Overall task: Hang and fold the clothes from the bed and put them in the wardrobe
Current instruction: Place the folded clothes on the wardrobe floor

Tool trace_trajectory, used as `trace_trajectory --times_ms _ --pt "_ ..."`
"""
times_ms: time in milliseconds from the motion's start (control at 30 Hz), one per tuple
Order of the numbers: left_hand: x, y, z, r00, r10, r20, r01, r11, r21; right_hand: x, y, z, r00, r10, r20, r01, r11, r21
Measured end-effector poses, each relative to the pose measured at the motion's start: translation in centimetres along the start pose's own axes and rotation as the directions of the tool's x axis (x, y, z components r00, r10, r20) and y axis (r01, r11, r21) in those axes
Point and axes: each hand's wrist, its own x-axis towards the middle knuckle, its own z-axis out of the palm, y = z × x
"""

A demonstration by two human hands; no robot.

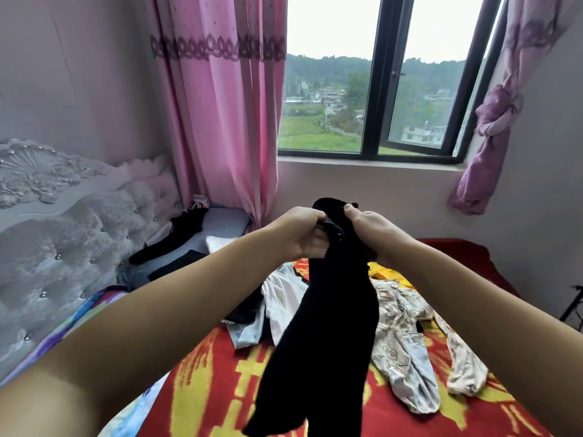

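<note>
I hold a black garment (328, 326) up in the air above the bed (214, 380). My left hand (301, 231) grips its top edge from the left, and my right hand (367, 227) pinches the same edge from the right. The cloth hangs down long and narrow towards the red and yellow blanket. Beneath it lies a pile of clothes: a white piece (280, 298), a light blue piece (249, 334) and a beige patterned garment (403, 329). More black clothes (176, 238) lie near the pillow at the back left.
A grey tufted headboard (72, 228) runs along the left. Pink curtains (220, 121) and a window (372, 89) stand behind the bed, with a knotted purple curtain (492, 127) at the right. A yellow cloth (385, 272) lies behind the pile.
</note>
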Motion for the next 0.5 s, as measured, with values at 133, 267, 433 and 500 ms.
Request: trace_trajectory --times_ms 133,267,433,500 --pt "-1.1 0.6 -0.1 0.999 0.045 0.013 -0.045 0.998 -0.032 -1.7 -0.7 -0.4 0.938 -0.184 0.292 0.277 0.907 -0.317" --pt "-1.4 0.4 -0.8 0.922 0.38 0.07 -0.376 0.843 0.385 -1.8 -0.5 -1.2 0.948 -0.242 0.206 0.311 0.844 -0.438" --pt "-0.8 1.4 -1.8 0.788 0.435 0.436 -0.341 -0.281 0.897 -1.6 -0.7 -0.2 0.911 -0.349 0.22 0.409 0.696 -0.59" --pt "-0.3 1.1 -1.4 0.843 0.352 0.408 -0.35 -0.216 0.911 -1.5 -0.6 0.0 0.906 -0.379 0.187 0.412 0.691 -0.594"
